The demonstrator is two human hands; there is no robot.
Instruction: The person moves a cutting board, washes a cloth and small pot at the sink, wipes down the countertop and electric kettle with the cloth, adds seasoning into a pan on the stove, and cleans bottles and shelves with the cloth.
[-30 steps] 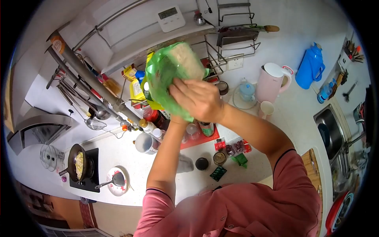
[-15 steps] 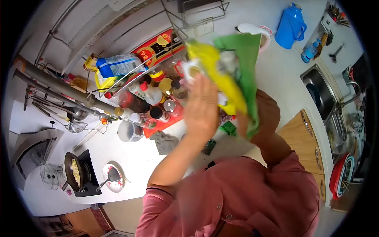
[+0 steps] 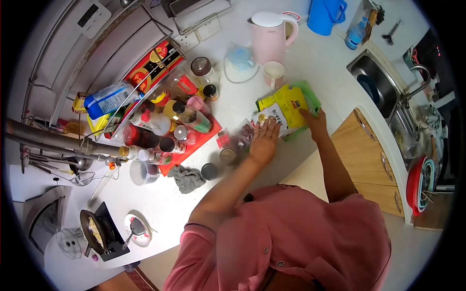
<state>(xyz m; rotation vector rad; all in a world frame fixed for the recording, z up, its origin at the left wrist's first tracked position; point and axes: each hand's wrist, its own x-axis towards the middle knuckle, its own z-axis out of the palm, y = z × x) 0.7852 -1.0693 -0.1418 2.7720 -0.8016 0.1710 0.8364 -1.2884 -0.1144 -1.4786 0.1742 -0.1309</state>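
Note:
My left hand (image 3: pixel 265 144) lies with outstretched fingers on a white packet (image 3: pixel 270 116) with dark print. Beside that packet is a yellow packet (image 3: pixel 294 107), and a green plastic bag (image 3: pixel 307 92) shows behind and under it. My right hand (image 3: pixel 316 125) grips the right edge of the yellow packet, with the thumb on its face; the fingers behind are partly hidden. Just left of the packets sits a clear bag of dark reddish pieces (image 3: pixel 244 136). A small jar (image 3: pixel 227 155) stands nearest my left wrist.
Behind the packets stand a pink mug (image 3: pixel 274 73) and a pink kettle (image 3: pixel 270 41). Seasoning bottles crowd a red tray (image 3: pixel 194 148) on the left. A grey cloth (image 3: pixel 187 179) and dark-lidded jar (image 3: pixel 209 171) lie nearer. Far left is a frying pan (image 3: pixel 90 228); right, a sink (image 3: pixel 371 65).
The yellow and white packets and green bag have come down from close to the camera to the counter. Both hands have moved down with them. The view has shifted to the right.

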